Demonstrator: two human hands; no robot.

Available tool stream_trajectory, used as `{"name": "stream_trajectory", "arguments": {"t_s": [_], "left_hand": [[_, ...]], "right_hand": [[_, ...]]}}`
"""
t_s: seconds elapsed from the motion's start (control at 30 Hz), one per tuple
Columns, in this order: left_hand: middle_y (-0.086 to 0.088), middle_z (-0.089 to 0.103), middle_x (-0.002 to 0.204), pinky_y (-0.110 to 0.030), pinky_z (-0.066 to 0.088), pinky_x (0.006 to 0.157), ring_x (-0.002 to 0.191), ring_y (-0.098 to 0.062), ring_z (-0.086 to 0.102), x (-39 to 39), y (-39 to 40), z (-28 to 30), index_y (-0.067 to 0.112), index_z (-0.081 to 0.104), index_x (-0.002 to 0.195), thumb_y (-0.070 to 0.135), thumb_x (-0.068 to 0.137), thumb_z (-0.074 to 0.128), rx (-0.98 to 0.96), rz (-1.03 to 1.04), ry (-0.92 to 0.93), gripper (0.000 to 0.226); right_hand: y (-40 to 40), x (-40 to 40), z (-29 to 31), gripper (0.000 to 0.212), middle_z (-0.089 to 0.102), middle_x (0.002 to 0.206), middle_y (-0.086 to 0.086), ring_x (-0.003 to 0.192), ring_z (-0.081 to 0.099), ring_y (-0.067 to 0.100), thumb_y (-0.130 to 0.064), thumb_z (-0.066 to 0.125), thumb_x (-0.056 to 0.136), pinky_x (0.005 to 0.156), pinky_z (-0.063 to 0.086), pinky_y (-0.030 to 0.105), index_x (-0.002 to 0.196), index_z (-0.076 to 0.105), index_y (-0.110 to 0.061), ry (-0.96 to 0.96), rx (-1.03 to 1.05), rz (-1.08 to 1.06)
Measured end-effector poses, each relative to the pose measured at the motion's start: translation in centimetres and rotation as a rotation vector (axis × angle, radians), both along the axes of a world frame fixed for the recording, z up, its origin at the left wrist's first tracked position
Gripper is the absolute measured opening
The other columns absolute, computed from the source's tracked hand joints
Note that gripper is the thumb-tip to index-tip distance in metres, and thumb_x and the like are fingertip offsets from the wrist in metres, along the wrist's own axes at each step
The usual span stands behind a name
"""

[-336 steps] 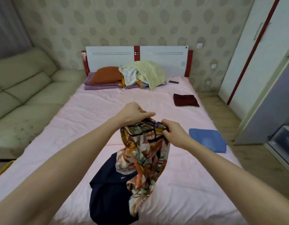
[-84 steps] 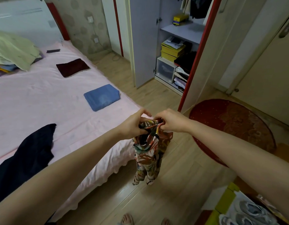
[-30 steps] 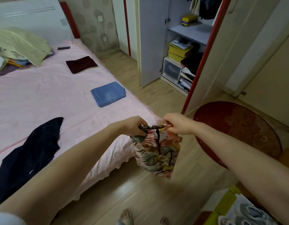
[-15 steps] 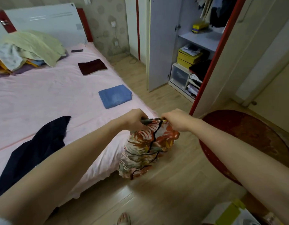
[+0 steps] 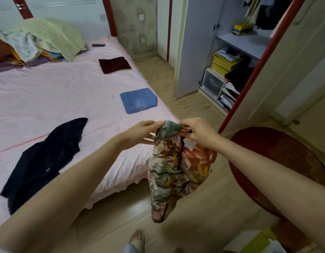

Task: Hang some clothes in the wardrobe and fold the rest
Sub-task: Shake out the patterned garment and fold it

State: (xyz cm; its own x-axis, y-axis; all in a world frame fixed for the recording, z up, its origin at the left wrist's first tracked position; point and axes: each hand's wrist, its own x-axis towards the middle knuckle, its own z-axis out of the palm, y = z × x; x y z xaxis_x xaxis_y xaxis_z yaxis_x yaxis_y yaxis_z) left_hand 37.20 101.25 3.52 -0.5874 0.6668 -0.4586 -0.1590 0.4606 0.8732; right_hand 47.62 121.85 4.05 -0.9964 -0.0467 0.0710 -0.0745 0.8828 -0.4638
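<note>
A patterned garment [image 5: 178, 167] with orange and green leaves hangs over the floor beside the bed's corner. My right hand [image 5: 198, 131] pinches its top edge. My left hand [image 5: 141, 131] is at the garment's top left with fingers extended, touching the cloth. A dark navy garment [image 5: 44, 157] lies spread on the pink bed [image 5: 57, 99]. A folded blue piece [image 5: 138, 100] and a folded maroon piece [image 5: 114, 64] lie near the bed's right edge. The wardrobe [image 5: 236, 44] stands with its door open at the upper right.
A heap of unfolded clothes [image 5: 41, 39] sits by the headboard. A round red rug [image 5: 284, 165] covers the floor on the right. Shelves in the wardrobe hold yellow boxes [image 5: 225, 63] and a plastic drawer [image 5: 212, 83]. My foot [image 5: 137, 238] is on the wooden floor.
The view swung from the bed toward the wardrobe. In the last half second my left hand loosened its grip and its fingers straightened, and the garment now hangs longer from my right hand.
</note>
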Motion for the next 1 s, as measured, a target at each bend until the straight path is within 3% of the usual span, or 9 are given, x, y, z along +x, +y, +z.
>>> {"name": "stream_trajectory", "arguments": {"t_s": [0.1,0.23,0.4,0.53,0.6,0.7,0.8,0.9,1.0], "left_hand": [[-0.005,0.063,0.122,-0.041,0.045,0.104,0.111,-0.021,0.059,0.4,-2.0,-4.0,0.016,0.056,0.124,0.033,0.092,0.056,-0.018,-0.029,-0.087,0.037],[0.010,0.054,0.126,-0.023,0.039,0.101,0.114,-0.008,0.051,2.8,-0.8,-6.7,0.021,0.045,0.133,0.017,0.077,0.077,-0.143,-0.292,0.230,0.064],[-0.015,0.065,0.111,-0.037,0.048,0.087,0.103,-0.033,0.059,2.5,1.6,-9.5,0.004,0.064,0.112,0.026,0.089,0.062,-0.320,-0.134,0.470,0.031],[-0.012,0.066,0.085,-0.031,0.040,0.063,0.079,-0.025,0.059,1.7,1.3,-8.8,0.005,0.066,0.085,0.026,0.091,0.059,-0.294,-0.056,0.520,0.022],[-0.016,0.066,0.076,-0.030,0.037,0.058,0.070,-0.022,0.055,1.2,1.9,-8.2,-0.001,0.066,0.079,0.026,0.090,0.062,-0.206,0.083,0.465,0.030],[-0.021,0.063,0.071,-0.030,0.040,0.057,0.065,-0.018,0.050,1.2,3.2,-5.6,-0.009,0.067,0.085,0.019,0.088,0.065,-0.064,0.130,0.348,0.028],[-0.028,0.068,0.090,-0.044,0.055,0.078,0.073,-0.021,0.061,0.7,3.4,-3.6,-0.007,0.068,0.095,0.013,0.088,0.063,0.004,0.135,0.200,0.022],[-0.017,0.067,0.093,-0.034,0.059,0.080,0.081,-0.019,0.065,0.7,1.9,-1.9,-0.003,0.065,0.104,0.009,0.095,0.054,0.147,0.187,-0.117,0.018],[-0.013,0.069,0.091,-0.030,0.060,0.066,0.074,-0.023,0.068,0.4,-0.1,-1.7,0.000,0.065,0.104,0.004,0.097,0.046,0.218,0.372,-0.142,0.020]], "right_hand": [[-0.4,0.0,-0.1,0.016,0.060,0.087,0.000,0.073,0.060,0.019,-0.013,0.067,0.081,0.056,0.041,0.026,0.095,0.065,-0.017,0.328,0.353,0.062],[-0.8,-0.6,-0.2,0.018,0.063,0.091,0.000,0.078,0.062,0.021,-0.010,0.065,0.082,0.060,0.047,0.029,0.098,0.064,-0.017,0.403,0.155,-0.029],[-0.3,-0.8,1.0,0.018,0.065,0.093,-0.003,0.080,0.064,0.022,-0.013,0.063,0.082,0.064,0.051,0.038,0.098,0.062,-0.020,0.448,0.044,-0.174],[1.5,-0.2,1.4,0.018,0.063,0.098,0.003,0.086,0.064,0.031,-0.010,0.053,0.087,0.065,0.040,0.033,0.103,0.055,-0.018,0.197,0.436,-0.492],[1.6,-0.1,0.9,0.018,0.062,0.100,0.005,0.091,0.063,0.032,-0.011,0.055,0.087,0.069,0.043,0.035,0.103,0.055,-0.018,0.059,0.451,-0.540],[0.2,-0.8,-0.4,0.028,0.060,0.099,-0.003,0.094,0.060,0.018,-0.021,0.069,0.081,0.070,0.043,0.028,0.104,0.054,-0.023,-0.197,0.052,-0.417],[-1.7,-1.7,-1.6,0.075,0.058,0.117,-0.007,0.103,0.057,0.006,-0.031,0.085,0.066,0.082,0.046,0.017,0.130,0.046,-0.024,-0.390,-0.491,-0.226],[-2.6,-3.0,-2.5,0.053,0.064,0.110,0.007,0.094,0.061,0.013,-0.004,0.076,0.076,0.069,0.045,0.006,0.125,0.056,-0.007,-0.250,-0.570,-0.307],[-2.8,-4.2,-3.3,0.040,0.068,0.099,0.009,0.091,0.062,0.019,0.010,0.060,0.081,0.068,0.046,0.008,0.119,0.062,-0.005,-0.107,-0.724,-0.460]]}}
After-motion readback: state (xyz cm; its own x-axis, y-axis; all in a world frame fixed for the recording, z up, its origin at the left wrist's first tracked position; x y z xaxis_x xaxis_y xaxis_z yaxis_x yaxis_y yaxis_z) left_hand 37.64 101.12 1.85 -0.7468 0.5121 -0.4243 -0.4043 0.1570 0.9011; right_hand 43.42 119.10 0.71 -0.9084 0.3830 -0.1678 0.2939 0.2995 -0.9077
